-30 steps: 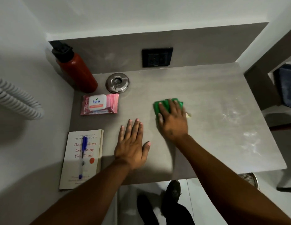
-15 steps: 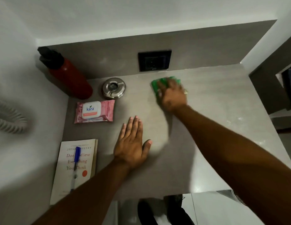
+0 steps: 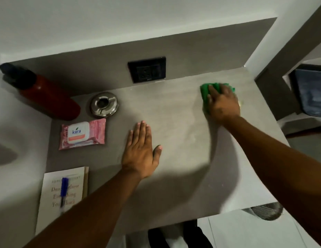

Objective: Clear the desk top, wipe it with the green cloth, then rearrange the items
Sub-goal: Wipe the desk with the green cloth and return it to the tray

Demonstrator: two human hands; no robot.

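**Green cloth pressed down near the back right corner of the desk**

The person leans over the grey desk (image 3: 174,176) with both bare arms stretched across it. The right hand (image 3: 221,102) lies palm-down on the green cloth (image 3: 204,90), fingers spread and slightly curved over it, pinning it flat to the surface rather than gripping it in a fist. The cloth sits close to the back edge, toward the desk's right back corner, with green showing past the fingertips and along the hand's left side (the hand and cloth are a little blurred, so the folds cannot be made out).

The left hand (image 3: 141,151) rests flat and open on the middle of the desk, fingers together, thumb out to the side, holding nothing.

The other items are gathered along the left edge. A red bottle (image 3: 48,99) with a dark cap stands in the back left corner, and just beside it is a round metal ashtray (image 3: 104,104). In front of these lies a pink pack of wipes (image 3: 82,134). At the front left corner is a pale book (image 3: 66,192) with a blue pen (image 3: 64,190) lying on its cover. A black wall socket (image 3: 147,69) is set in the panel above the back edge.
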